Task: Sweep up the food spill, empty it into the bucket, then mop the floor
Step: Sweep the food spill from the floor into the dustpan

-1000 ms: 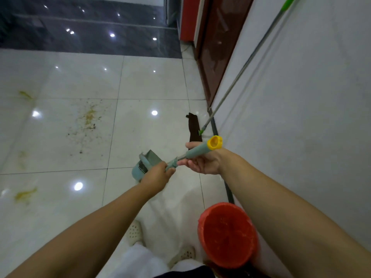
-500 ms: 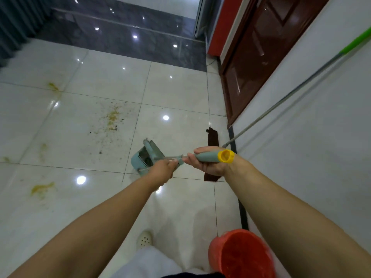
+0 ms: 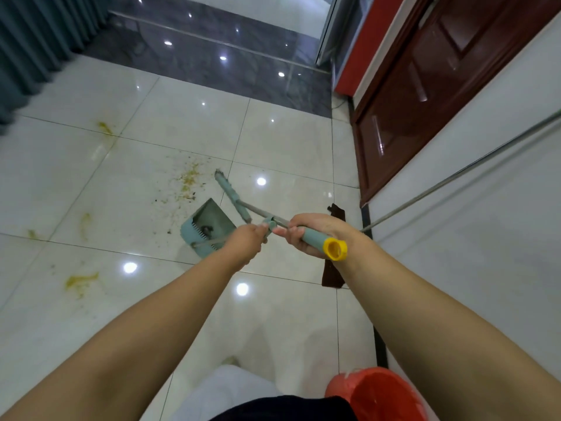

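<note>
1 broom (image 3: 233,196), 1 dustpan (image 3: 209,227), 1 bucket (image 3: 382,393), 1 mop (image 3: 333,265), 2 hands (image 3: 246,242).

Dark red-brown door (image 3: 440,95) is standing shut, catching glare on its panels. Left of door: red panel (image 3: 370,44) is running up beside its frame. Well left of door, grey-green curtain (image 3: 39,47) is hanging in folds. Beyond door's foot, dark glossy strip (image 3: 212,56) is reflecting ceiling lights.

Glossy white tile floor (image 3: 285,141). On it: scattered food spill (image 3: 188,180), yellow smears (image 3: 79,281) at left, dustpan (image 3: 209,227), dark mop cloth (image 3: 333,270), red bucket (image 3: 382,393) near wall.
</note>
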Available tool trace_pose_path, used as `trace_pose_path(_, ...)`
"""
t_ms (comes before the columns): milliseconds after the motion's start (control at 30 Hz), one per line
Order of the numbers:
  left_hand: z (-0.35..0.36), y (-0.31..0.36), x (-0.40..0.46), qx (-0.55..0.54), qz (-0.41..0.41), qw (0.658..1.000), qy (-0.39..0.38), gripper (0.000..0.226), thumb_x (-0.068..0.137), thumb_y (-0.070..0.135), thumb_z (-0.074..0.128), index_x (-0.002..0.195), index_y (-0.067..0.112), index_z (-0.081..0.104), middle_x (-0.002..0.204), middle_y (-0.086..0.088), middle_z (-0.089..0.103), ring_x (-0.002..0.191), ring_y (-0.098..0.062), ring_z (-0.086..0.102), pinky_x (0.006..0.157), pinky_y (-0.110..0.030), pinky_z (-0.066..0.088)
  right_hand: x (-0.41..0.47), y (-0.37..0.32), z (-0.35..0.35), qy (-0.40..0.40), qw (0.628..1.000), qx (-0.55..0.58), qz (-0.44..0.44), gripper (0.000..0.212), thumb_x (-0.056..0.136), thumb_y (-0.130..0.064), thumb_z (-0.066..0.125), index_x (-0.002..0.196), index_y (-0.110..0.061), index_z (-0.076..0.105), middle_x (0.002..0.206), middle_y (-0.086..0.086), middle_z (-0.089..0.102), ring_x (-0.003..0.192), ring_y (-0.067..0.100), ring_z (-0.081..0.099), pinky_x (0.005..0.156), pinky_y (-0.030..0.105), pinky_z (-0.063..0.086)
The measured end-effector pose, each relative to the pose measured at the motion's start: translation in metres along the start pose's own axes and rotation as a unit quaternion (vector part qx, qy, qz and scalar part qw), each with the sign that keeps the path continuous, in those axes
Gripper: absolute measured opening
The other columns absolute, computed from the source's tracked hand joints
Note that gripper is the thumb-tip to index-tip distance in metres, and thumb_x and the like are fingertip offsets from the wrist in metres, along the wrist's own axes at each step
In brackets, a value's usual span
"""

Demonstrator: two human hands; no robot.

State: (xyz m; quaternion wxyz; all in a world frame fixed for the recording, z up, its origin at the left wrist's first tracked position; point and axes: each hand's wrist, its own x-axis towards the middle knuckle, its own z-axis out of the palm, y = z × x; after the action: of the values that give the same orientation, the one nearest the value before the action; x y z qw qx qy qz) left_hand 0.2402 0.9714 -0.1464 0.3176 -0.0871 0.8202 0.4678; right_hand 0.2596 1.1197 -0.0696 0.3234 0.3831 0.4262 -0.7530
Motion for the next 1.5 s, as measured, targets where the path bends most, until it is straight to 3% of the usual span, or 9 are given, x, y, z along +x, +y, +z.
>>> trace_pose_path(100,-0.013,-0.001,0.010,0.102,0.031,0.992,0.070,0.041,0.101,0.035,0.031,0.094,0.008,0.061,0.095,-0.013,0.064,0.073,-0.024,0.052,0.061,-0.028,0.037,0.012,0.004,0.015,-0.002,0.999,0.013,-0.038,0.029,0.095,0.001,0.038,0.122,0.006,0.047,0.069,0.016,0.066,0.035,0.006,0.043,0.037,0.011,0.042)
trace_pose_path(233,-0.042,-0.018,0.017,0.124,0.009,0.983,0.132,0.040,0.102,0.028,0.030,0.112,0.004,0.060,0.105,-0.017,0.065,0.080,-0.029,0.055,0.064,-0.030,0.037,0.034,0.001,0.022,-0.004,1.000,0.028,-0.011,0.037,0.099,-0.007,0.041,0.135,0.000,0.042,0.051,0.011,0.059,0.031,0.007,0.045,0.032,0.014,0.042)
trace_pose_path(367,-0.052,-0.040,0.017,0.075,-0.013,0.982,0.175,0.048,0.102,0.036,0.027,0.087,0.004,0.059,0.082,-0.018,0.061,0.065,-0.025,0.050,0.055,-0.029,0.033,0.054,-0.005,0.020,0.038,0.999,-0.009,0.005,0.006,0.099,-0.010,0.046,0.103,-0.005,0.046,0.062,0.010,0.056,0.026,0.006,0.038,0.028,0.012,0.036)
trace_pose_path(500,-0.053,-0.055,0.019,0.027,-0.032,0.979,0.198,0.044,0.102,0.030,0.030,0.100,-0.001,0.061,0.078,-0.017,0.058,0.072,-0.029,0.054,0.058,-0.032,0.039,0.075,-0.005,0.003,0.040,0.998,-0.004,0.054,0.014,0.099,-0.010,0.046,0.087,-0.003,0.047,0.048,0.011,0.053,0.024,0.006,0.037,0.027,0.012,0.035)
trace_pose_path(667,-0.059,-0.069,0.024,-0.049,-0.070,0.964,0.253,0.058,0.101,0.039,0.027,0.081,-0.004,0.061,0.082,-0.021,0.063,0.072,-0.030,0.056,0.060,-0.032,0.036,0.102,-0.004,-0.029,0.039,0.994,0.033,0.099,0.007,0.097,-0.003,0.042,0.091,-0.001,0.046,0.044,0.014,0.051,0.024,0.008,0.038,0.026,0.014,0.035)
trace_pose_path(800,-0.063,-0.065,0.028,-0.094,-0.086,0.949,0.289,0.054,0.098,0.047,0.033,0.064,0.009,0.050,0.061,-0.008,0.053,0.058,-0.026,0.050,0.051,-0.028,0.034,0.134,-0.022,-0.062,0.052,0.991,0.048,0.117,0.006,0.094,0.002,0.043,0.097,-0.003,0.046,0.055,0.017,0.055,0.026,0.007,0.038,0.027,0.013,0.036)
trace_pose_path(967,-0.051,-0.026,0.048,-0.124,-0.093,0.937,0.312,0.048,0.093,0.051,0.045,0.076,0.007,0.055,0.064,-0.004,0.054,0.056,-0.021,0.050,0.050,-0.027,0.038,0.158,-0.061,-0.097,0.079,0.987,0.084,0.108,0.012,0.096,0.001,0.040,0.107,-0.002,0.045,0.083,0.016,0.049,0.022,0.009,0.036,0.026,0.012,0.034)
trace_pose_path(1167,-0.024,0.025,0.093,-0.126,-0.099,0.920,0.357,0.044,0.093,0.045,0.045,0.071,0.007,0.047,0.063,-0.007,0.049,0.060,-0.025,0.048,0.053,-0.029,0.036,0.160,-0.116,-0.142,0.088,0.979,0.158,0.096,0.015,0.101,-0.007,0.041,0.089,0.001,0.046,0.085,0.020,0.046,0.018,0.011,0.036,0.025,0.013,0.035)
trace_pose_path(1500,-0.008,0.047,0.146,-0.179,-0.100,0.898,0.389,0.043,0.091,0.051,0.045,0.072,0.013,0.051,0.072,-0.009,0.057,0.067,-0.026,0.053,0.064,-0.040,0.047,0.197,-0.152,-0.181,0.132,0.964,0.190,0.133,0.022,0.102,-0.011,0.041,0.087,0.004,0.046,0.083,0.017,0.046,0.017,0.010,0.037,0.023,0.013,0.032)
